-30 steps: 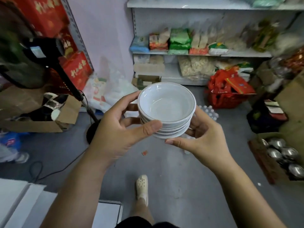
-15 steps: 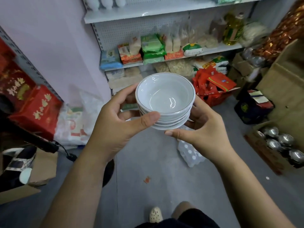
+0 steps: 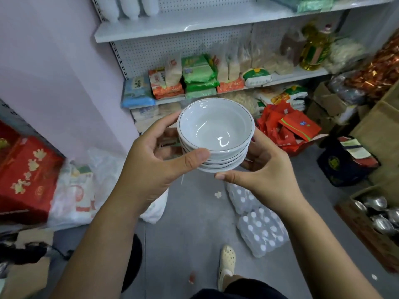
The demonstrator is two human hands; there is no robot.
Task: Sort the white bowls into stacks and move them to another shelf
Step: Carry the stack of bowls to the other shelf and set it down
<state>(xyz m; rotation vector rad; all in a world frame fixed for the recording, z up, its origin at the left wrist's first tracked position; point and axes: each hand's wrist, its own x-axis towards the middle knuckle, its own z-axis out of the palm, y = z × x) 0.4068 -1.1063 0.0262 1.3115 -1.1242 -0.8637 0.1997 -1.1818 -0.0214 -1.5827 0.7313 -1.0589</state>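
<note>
Pale shoe (image 3: 226, 263) on grey floor (image 3: 190, 223), bottom centre

Wrapped bottle packs (image 3: 262, 234), two, lying on floor just right of shoe

Left grip (image 3: 151, 160): closed round bowls (image 3: 216, 130), thumb pressed to near side of stack, fingers curled round far left side

Right grip (image 3: 267, 169): cupping stack from right and below, fingers hidden behind it, thumb stretched left just under lowest rim

Bowls: white, thin dark line at rim, several nested in one upright stack, held in air between both grips, above floor and in front of shelf (image 3: 172, 29); top one empty

Red boxes (image 3: 23, 178) at left, white plastic bag (image 3: 73, 190) beside them

Carton of metal bowls (image 3: 380, 214) at right edge; dark bag (image 3: 345, 160) beyond it

Red packets (image 3: 289, 126) heaped on floor at foot of shelf

Shelf: white, pegboard back, green packs (image 3: 198, 70) and other packets on middle board, oil bottle (image 3: 313, 50) toward right
</note>
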